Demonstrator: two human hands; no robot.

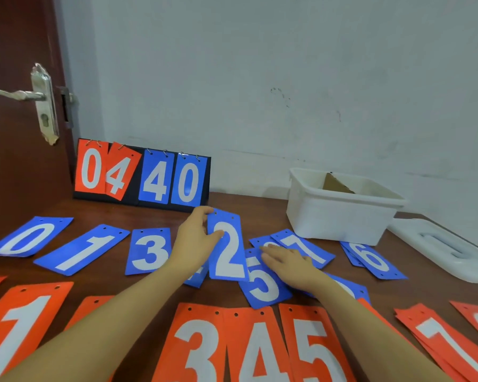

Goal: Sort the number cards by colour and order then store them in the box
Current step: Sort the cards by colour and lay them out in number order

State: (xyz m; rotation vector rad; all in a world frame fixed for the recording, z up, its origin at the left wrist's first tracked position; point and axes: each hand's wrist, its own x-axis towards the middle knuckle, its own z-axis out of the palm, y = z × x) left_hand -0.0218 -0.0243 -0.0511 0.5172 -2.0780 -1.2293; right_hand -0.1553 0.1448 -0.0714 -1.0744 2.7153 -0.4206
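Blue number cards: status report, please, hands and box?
Left hand pinches blue 2 card. Right hand flat on blue 5 card. White plastic box open, no number cards visible inside. Blue 3 card occupies 2's slot.

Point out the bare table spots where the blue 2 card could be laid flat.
Bare wood shows between the scoreboard and the white box, and in a strip between scoreboard and the blue 0, 1 and 3 cards. Around the right hand it is crowded: blue 5, 7 and 6 overlap.
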